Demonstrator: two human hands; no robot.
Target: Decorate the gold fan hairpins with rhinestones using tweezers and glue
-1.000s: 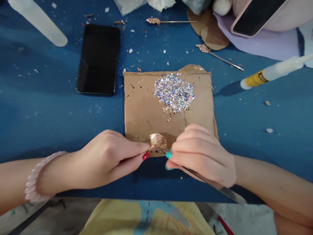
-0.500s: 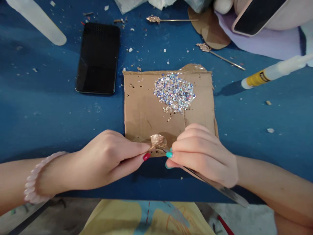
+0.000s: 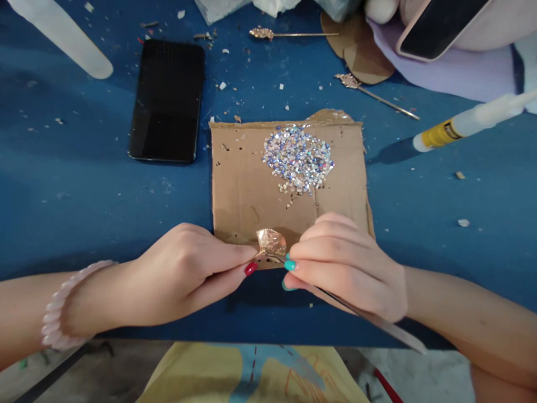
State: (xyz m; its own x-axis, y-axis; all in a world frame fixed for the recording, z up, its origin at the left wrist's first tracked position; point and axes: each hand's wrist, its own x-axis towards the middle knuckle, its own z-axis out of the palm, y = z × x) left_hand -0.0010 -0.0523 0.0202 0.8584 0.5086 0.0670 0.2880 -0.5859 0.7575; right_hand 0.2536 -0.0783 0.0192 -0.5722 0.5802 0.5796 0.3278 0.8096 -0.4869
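My left hand [image 3: 188,274], with a beaded bracelet at the wrist, pinches the narrow end of a gold fan-shaped ornament [image 3: 271,242] between thumb and forefinger. The ornament's fan spreads upward over the front edge of a cardboard sheet [image 3: 239,196]. In my right hand [image 3: 344,266] is a pair of metal tweezers [image 3: 377,322], slanting down to the right. Their thin tips are at the ornament's base; whether they grip anything there is too small to tell. Farther back on the cardboard lies a pile of glittering blue and white chips [image 3: 298,157].
A black phone-like device [image 3: 166,101] lies left of the cardboard. Two gold-headed hairpin-like sticks [image 3: 304,34] rest behind it. A white tube with a yellow label [image 3: 440,133] juts in from the right. Small crumbs dot the blue table [image 3: 75,184].
The ornament has tilted slightly in my left fingers, and its face catches more light. My right hand and the tweezers have shifted a little to the left.
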